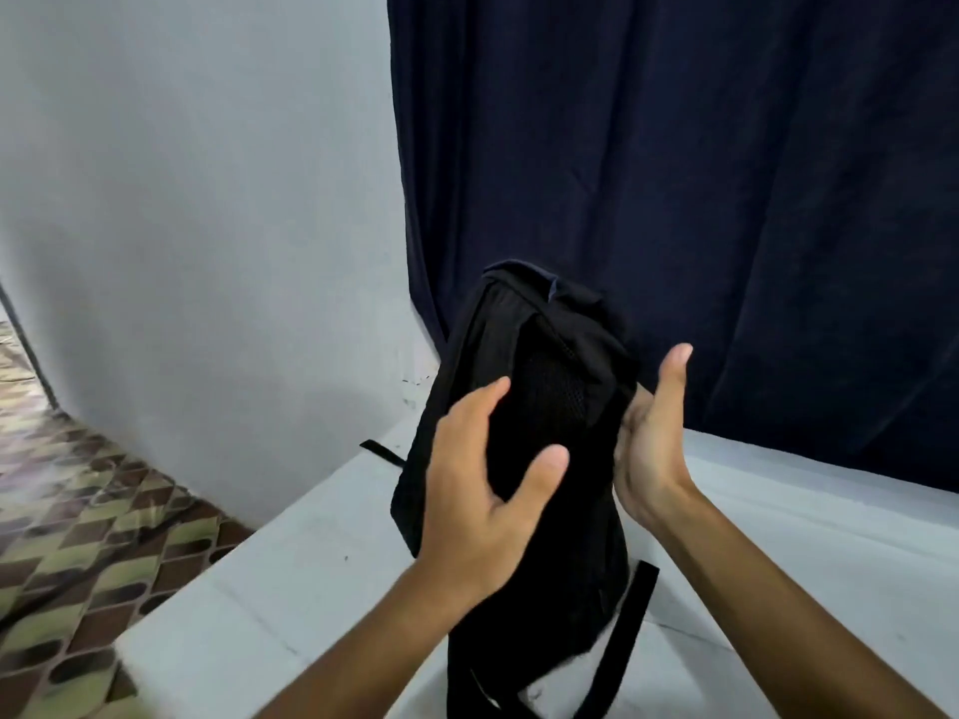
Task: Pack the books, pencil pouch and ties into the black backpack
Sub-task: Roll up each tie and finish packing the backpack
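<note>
Black backpack (524,422) stands on the white desk (290,573), long axis running away from the camera and tilted up, top end far. It sits directly between both grips. Left hand (488,490) is released, fingers spread against the left face. Right hand (651,433) is released, palm flat on the right side, about equally near. Books, pouch, ties: not visible. No readable brand or text.

Both forearms are bare, with no sleeves covering them.

A room in a home, it seems. Patterned floor tiles (88,516), a plain pale wall (197,199), a dark curtain (674,173).
</note>
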`<state>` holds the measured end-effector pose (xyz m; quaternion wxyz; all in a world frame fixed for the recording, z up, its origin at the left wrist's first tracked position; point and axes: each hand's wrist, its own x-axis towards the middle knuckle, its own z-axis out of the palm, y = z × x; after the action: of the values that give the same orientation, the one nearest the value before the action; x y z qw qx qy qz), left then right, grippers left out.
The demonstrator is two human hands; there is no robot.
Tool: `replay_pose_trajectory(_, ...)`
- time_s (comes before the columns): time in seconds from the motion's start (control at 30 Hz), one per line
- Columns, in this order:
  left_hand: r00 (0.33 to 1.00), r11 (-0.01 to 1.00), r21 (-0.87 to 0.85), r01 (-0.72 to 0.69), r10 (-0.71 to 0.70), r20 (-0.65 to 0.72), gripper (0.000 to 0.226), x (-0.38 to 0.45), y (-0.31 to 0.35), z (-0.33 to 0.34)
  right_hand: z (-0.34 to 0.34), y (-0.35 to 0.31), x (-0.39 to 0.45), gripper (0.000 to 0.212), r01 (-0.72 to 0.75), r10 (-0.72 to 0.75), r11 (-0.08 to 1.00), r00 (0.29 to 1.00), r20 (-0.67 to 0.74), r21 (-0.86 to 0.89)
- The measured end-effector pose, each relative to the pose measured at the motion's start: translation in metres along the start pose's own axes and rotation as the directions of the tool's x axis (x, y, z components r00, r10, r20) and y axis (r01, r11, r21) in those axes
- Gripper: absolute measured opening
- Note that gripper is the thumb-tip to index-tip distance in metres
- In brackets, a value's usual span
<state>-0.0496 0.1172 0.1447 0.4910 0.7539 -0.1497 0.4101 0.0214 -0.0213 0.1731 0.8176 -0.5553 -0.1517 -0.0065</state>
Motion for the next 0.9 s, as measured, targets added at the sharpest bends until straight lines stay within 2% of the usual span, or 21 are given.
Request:
replay_pose_trajectory(0.03, 0.994, 0.997, 0.052, 0.058, -0.063, 0.091, 0.092, -0.011, 0.005, 0.008, 0.001, -0.004, -0.003, 0.094, -0.013, 0.013, 1.000, 0.999, 0.049, -0.011)
replay_pose_trajectory(0.1, 0.971, 0.977, 0.162, 0.142, -0.169, 0.167, 0.117, -0.021, 0.006, 0.021, -0.001, -0.007, -0.009, 0.098, -0.057, 0.059, 0.998, 0.988, 0.139, -0.025)
replay_pose_trajectory(0.2, 0.967, 0.956, 0.199, 0.216, -0.238, 0.094, 0.131, -0.018, 0.000, 0.024, -0.006, -0.010, -0.015, 0.105, -0.129, 0.131, 0.991, 0.951, 0.279, -0.029)
replay_pose_trajectory(0.33, 0.961, 0.961, 0.028, 0.275, -0.274, -0.037, 0.120, -0.006, -0.013, 0.007, -0.007, -0.016, -0.014, 0.119, -0.172, 0.206, 0.978, 0.856, 0.475, -0.115)
replay_pose_trajectory(0.47, 0.971, 0.969, -0.060, 0.240, -0.240, 0.018, 0.101, 0.012, -0.038, -0.029, 0.000, -0.023, -0.011, 0.118, -0.144, 0.231, 0.971, 0.757, 0.612, -0.189)
replay_pose_trajectory(0.53, 0.965, 0.961, -0.093, 0.259, -0.255, 0.054, 0.091, 0.021, -0.049, -0.046, 0.005, -0.027, -0.004, 0.112, -0.085, 0.214, 0.968, 0.777, 0.592, -0.237)
replay_pose_trajectory(0.57, 0.960, 0.956, -0.098, 0.277, -0.272, 0.060, 0.082, 0.024, -0.055, -0.054, 0.007, -0.027, 0.002, 0.105, -0.018, 0.155, 0.967, 0.832, 0.533, -0.255)
replay_pose_trajectory(0.6, 0.954, 0.950, -0.098, 0.298, -0.293, 0.060, 0.073, 0.028, -0.059, -0.061, 0.007, -0.025, 0.011, 0.092, 0.101, 0.032, 0.957, 0.895, 0.444, -0.273)
replay_pose_trajectory(0.63, 0.945, 0.940, -0.098, 0.326, -0.321, 0.059, 0.065, 0.031, -0.064, -0.067, 0.004, -0.021, 0.021, 0.074, 0.261, -0.153, 0.910, 0.933, 0.326, -0.322)
replay_pose_trajectory(0.67, 0.935, 0.930, -0.099, 0.353, -0.349, 0.057, 0.060, 0.034, -0.072, -0.072, -0.001, -0.014, 0.034, 0.056, 0.404, -0.352, 0.821, 0.915, 0.198, -0.404)
replay_pose_trajectory(0.7, 0.928, 0.922, -0.108, 0.373, -0.369, 0.056, 0.061, 0.037, -0.078, -0.077, -0.009, -0.007, 0.048, 0.050, 0.465, -0.467, 0.740, 0.875, 0.127, -0.486)
replay_pose_trajectory(0.73, 0.920, 0.912, -0.119, 0.392, -0.388, 0.056, 0.068, 0.040, -0.083, -0.082, -0.018, 0.003, 0.063, 0.063, 0.450, -0.475, 0.697, 0.873, 0.112, -0.559)
replay_pose_trajectory(0.77, 0.914, 0.906, -0.122, 0.406, -0.401, 0.058, 0.081, 0.043, -0.087, -0.086, -0.027, 0.012, 0.077, 0.086, 0.391, -0.397, 0.706, 0.909, 0.127, -0.591)
replay_pose_trajectory(0.83, 0.908, 0.904, -0.088, 0.417, -0.413, 0.068, 0.103, 0.049, -0.094, -0.093, -0.040, 0.030, 0.103, 0.120, 0.225, -0.141, 0.788, 0.972, 0.187, -0.573)
replay_pose_trajectory(0.9, 0.904, 0.903, -0.056, 0.425, -0.420, 0.084, 0.109, 0.055, -0.100, -0.099, -0.043, 0.048, 0.125, 0.132, 0.100, 0.025, 0.866, 0.970, 0.242, -0.491)
